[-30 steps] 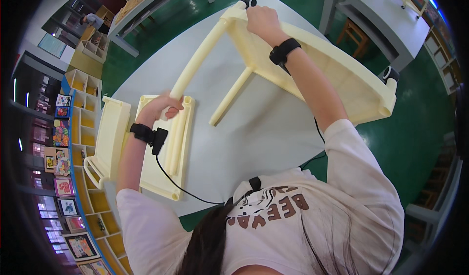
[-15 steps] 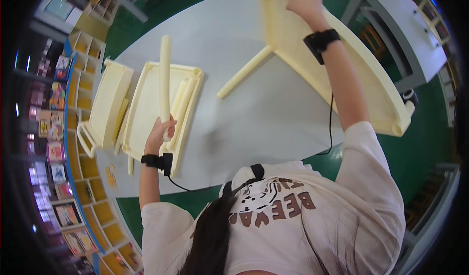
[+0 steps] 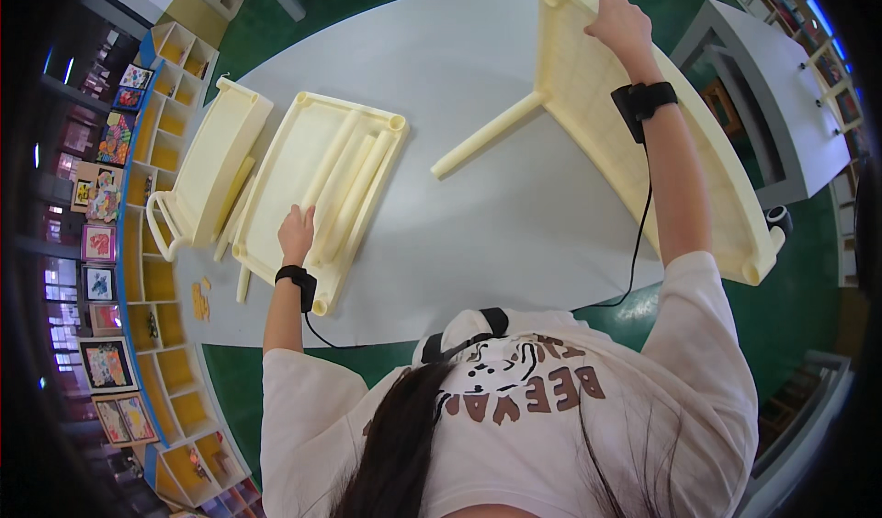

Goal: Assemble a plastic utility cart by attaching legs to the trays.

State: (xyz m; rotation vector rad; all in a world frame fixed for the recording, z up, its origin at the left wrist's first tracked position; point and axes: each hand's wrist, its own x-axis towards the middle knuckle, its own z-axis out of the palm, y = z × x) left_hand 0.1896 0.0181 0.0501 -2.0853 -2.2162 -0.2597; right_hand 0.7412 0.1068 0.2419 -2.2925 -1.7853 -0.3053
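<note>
You stood over a glossy green floor (image 3: 804, 270) at a large light-grey table (image 3: 478, 242), its far edge curved. On your left ran an open shelf unit (image 3: 160, 281) with pale dividers and yellow backs; colourful framed pictures (image 3: 106, 364) lined its outer side. Upper right: a thick-legged grey workbench (image 3: 795, 104), brown wooden stool (image 3: 721, 109) beneath, bluish-white light strip (image 3: 829, 26) beyond.

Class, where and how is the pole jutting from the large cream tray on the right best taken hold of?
The pole is probably best gripped around its middle, from the person's left. It is slender, round and uncovered there, and its free end points that way, toward the left hand. Its other end meets a corner of the large tray.
</note>
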